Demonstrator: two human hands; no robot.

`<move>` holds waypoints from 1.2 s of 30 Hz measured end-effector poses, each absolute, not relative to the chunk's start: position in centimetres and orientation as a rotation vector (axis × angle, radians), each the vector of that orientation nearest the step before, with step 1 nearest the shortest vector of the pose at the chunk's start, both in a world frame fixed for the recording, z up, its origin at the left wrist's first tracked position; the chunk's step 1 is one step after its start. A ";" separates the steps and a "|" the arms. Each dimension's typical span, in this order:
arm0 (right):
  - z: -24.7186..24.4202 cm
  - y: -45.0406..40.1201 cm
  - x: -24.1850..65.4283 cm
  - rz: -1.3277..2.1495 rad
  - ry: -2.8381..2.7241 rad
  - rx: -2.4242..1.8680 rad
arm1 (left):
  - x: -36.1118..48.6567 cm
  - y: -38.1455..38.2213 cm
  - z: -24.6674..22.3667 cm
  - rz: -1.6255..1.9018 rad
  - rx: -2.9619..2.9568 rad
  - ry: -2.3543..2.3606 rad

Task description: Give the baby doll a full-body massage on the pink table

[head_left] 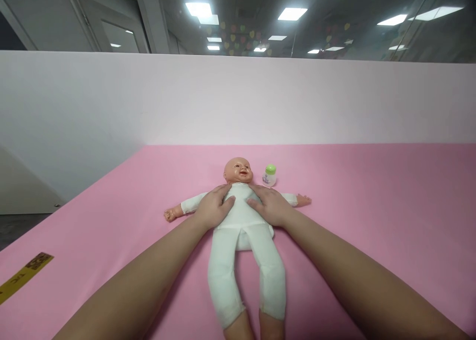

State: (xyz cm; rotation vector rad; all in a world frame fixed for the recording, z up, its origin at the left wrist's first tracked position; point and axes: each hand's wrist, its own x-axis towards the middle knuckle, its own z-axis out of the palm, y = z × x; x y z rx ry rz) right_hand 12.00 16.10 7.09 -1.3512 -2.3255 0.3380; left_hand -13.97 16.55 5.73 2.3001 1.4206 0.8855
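A baby doll (243,213) with a white cloth body and bare plastic head, hands and lower legs lies on its back, head away from me, arms spread out. My left hand (215,206) rests on the doll's chest and shoulder at the left, thumb apart from the fingers. Mirroring it, my right hand (271,203) lies on the right side of the chest, thumb pointing inward. Both hands are laid flat, without gripping. Just right of the doll's head stands a small clear bottle (269,175) with a green cap. The doll's feet are cut off by the bottom edge.
The doll lies on a pink surface (372,206) with a white wall panel (260,99) behind it. A yellow strip with a printed code (26,278) is stuck at the front left. Beyond the panel are a door (111,23) and glass reflecting ceiling lights.
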 end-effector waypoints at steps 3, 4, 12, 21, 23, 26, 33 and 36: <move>7.5 15.6 12.5 0.277 -2.343 -1.457 | -14.3 16.5 5.9 0.867 2.325 1.418; 7.7 15.4 12.7 0.251 -2.349 -1.497 | -14.6 16.5 6.0 0.846 2.338 1.423; 8.0 15.6 13.1 0.114 -2.313 -1.823 | -16.9 15.6 7.8 0.834 2.415 1.499; 7.9 15.8 13.3 0.139 -2.316 -1.768 | -11.0 6.5 11.0 1.050 2.405 0.281; 7.8 15.9 13.2 0.128 -2.314 -1.762 | -10.5 6.3 10.9 0.993 2.442 0.247; 7.6 15.9 12.8 0.116 -2.314 -1.753 | -10.7 7.8 10.4 0.836 2.558 0.444; 7.6 15.3 12.0 0.112 -2.335 -1.789 | -11.5 13.4 8.8 0.515 2.593 1.104; 7.9 14.9 12.1 0.164 -2.337 -1.760 | -12.0 14.9 8.2 0.544 2.533 1.249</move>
